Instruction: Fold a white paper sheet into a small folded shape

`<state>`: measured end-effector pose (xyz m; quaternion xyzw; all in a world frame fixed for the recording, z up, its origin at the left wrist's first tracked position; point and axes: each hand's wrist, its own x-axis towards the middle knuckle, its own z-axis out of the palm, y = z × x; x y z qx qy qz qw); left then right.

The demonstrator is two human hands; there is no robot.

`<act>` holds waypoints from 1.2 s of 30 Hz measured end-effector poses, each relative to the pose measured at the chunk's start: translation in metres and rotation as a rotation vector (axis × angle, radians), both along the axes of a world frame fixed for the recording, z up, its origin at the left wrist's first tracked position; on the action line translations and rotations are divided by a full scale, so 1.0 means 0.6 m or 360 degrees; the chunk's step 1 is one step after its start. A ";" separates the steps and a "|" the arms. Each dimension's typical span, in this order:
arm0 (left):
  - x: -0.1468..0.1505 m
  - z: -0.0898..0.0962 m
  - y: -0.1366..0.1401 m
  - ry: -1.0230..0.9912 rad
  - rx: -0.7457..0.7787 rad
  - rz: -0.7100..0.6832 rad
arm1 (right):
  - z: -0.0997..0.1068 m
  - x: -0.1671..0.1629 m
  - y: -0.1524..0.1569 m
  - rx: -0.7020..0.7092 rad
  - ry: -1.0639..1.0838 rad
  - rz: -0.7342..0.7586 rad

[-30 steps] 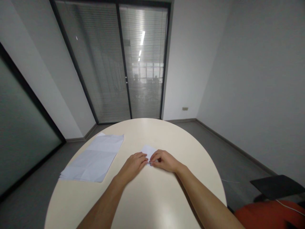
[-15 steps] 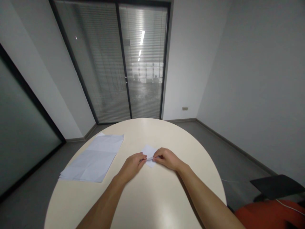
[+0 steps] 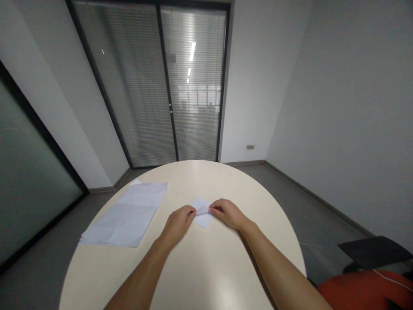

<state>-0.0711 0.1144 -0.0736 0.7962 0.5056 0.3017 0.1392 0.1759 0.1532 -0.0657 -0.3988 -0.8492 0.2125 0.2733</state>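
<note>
Between the fingertips of both hands sits a small folded white paper piece (image 3: 203,214), resting on the round cream table (image 3: 206,267). Left hand (image 3: 178,223) pinches its near-left corner with fingers closed on a raised flap; right hand (image 3: 227,213) presses and grips the opposite edge, fingers curled shut on it. Left of the left hand, well apart, lies a flat stack of creased white sheets (image 3: 125,215). If either pinch slips or pulls unevenly, the crease could likely run crooked or the thin paper tear. Right of the right arm, off the table, sits a red seat (image 3: 368,290).
</note>
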 end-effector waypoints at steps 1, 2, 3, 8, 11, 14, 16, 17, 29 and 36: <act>0.000 0.000 0.000 -0.0003 0.0001 0.0014 | 0.000 0.000 0.000 -0.0016 0.0011 -0.0003; 0.001 0.001 -0.001 -0.0004 0.0003 0.0028 | 0.000 0.000 0.000 -0.0033 0.0026 -0.0005; 0.001 0.001 -0.001 -0.0002 0.0003 0.0042 | 0.000 -0.001 -0.001 -0.0051 0.0044 -0.0007; 0.002 -0.001 0.000 0.0029 0.0001 0.0105 | -0.002 -0.002 -0.001 -0.0109 0.0099 -0.0034; 0.002 -0.001 -0.001 0.0030 -0.0006 0.0132 | -0.003 -0.003 -0.002 -0.0131 0.0123 -0.0046; 0.003 0.001 -0.002 0.0045 -0.0007 0.0151 | -0.004 -0.003 -0.001 -0.0135 0.0131 -0.0051; 0.004 0.003 -0.003 0.0067 -0.0005 0.0160 | -0.004 -0.004 -0.001 -0.0128 0.0128 -0.0055; 0.005 0.004 -0.003 0.0080 -0.0007 0.0168 | -0.005 -0.004 -0.001 -0.0126 0.0129 -0.0059; 0.006 0.002 -0.003 0.0089 0.0007 0.0203 | -0.007 -0.010 -0.003 -0.0102 0.0150 -0.0076; 0.004 -0.001 -0.002 0.0097 0.0067 0.0159 | -0.008 -0.009 0.000 -0.0050 0.0142 -0.0012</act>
